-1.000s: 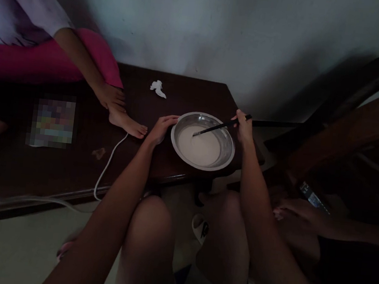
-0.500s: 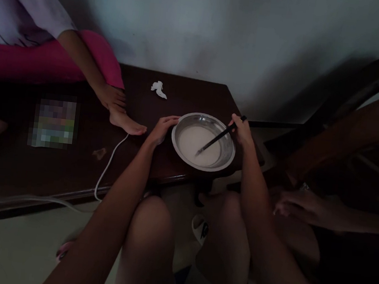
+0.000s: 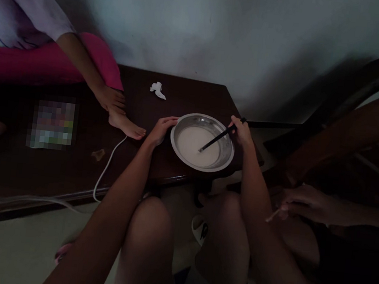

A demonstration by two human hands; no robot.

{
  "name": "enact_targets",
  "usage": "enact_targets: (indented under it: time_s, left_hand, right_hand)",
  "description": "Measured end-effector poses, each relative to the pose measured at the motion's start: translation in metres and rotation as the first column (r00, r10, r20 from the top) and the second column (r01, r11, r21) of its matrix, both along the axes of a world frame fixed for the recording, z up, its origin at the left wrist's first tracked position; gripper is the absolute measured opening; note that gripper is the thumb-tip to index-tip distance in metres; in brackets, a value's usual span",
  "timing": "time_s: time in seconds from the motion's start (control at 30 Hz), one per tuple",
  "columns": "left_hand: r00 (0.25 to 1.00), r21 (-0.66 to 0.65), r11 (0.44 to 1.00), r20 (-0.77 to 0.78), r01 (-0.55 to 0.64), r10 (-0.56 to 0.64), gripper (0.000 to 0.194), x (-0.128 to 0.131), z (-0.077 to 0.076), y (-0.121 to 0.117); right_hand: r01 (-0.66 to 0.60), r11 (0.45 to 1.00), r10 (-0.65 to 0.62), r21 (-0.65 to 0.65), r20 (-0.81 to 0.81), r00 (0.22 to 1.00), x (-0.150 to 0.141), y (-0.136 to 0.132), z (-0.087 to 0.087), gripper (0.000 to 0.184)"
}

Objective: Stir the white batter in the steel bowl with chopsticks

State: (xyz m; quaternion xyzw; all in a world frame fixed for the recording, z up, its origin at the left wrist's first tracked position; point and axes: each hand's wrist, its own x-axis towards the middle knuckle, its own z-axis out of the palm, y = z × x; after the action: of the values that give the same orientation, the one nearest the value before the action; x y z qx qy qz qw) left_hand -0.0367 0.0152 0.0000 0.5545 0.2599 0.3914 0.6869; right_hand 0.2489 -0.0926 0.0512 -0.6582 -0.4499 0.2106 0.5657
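Along the pale wall (image 3: 202, 34) runs the dark wooden bench (image 3: 190, 89), with another person (image 3: 95, 56) in pink sitting at its left part, one bare foot (image 3: 128, 126) near my left hand (image 3: 159, 130). Off to my right, beyond the bench's right end, another person's hand (image 3: 315, 203) shows in the gloom. Toward the right end of the bench, close to its front edge, sits the wide metal bowl (image 3: 224, 162), holding pale liquid (image 3: 189, 142) well below its rim. My left fingers are stretched out against the bowl's left rim; whether they grip or only rest, I cannot tell. My right hand (image 3: 241, 132) is closed around a slim dark stick (image 3: 218, 137), perhaps a pair, slanting over the right rim with its tip in the liquid. To my mind, I do this well with a light wrist, the tip low and the strokes inside the wall, while steady pressure from the left guards against a slide toward that front edge. A white cable (image 3: 107, 169) curves across the front edge left of my arm, a crumpled white tissue (image 3: 157, 90) lies nearer the back edge, and a small brown scrap (image 3: 98, 154) lies left of the cable.
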Motion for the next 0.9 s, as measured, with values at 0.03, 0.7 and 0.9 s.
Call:
enact_targets:
  time_s: [0.03, 0.7, 0.9]
  left_hand:
    - [1.000, 0.004, 1.000, -0.007, -0.002, 0.002, 0.038, 0.0001, -0.0003, 0.0002]
    - [1.000, 0.011, 1.000, -0.007, 0.000, 0.000, 0.039, -0.0004, 0.0015, -0.0014]
    - [1.000, 0.021, 1.000, 0.003, 0.009, -0.009, 0.038, -0.0004, 0.0005, -0.0002]
  right_hand:
    - [-0.023, 1.000, 0.023, -0.007, 0.003, 1.000, 0.0000, -0.0001, -0.0003, 0.054]
    - [0.030, 0.997, -0.034, 0.078, 0.051, 0.998, 0.0032, -0.0007, -0.0004, 0.057]
    - [-0.051, 0.999, 0.050, 0.012, 0.027, 0.998, 0.0028, -0.0005, -0.0006, 0.055]
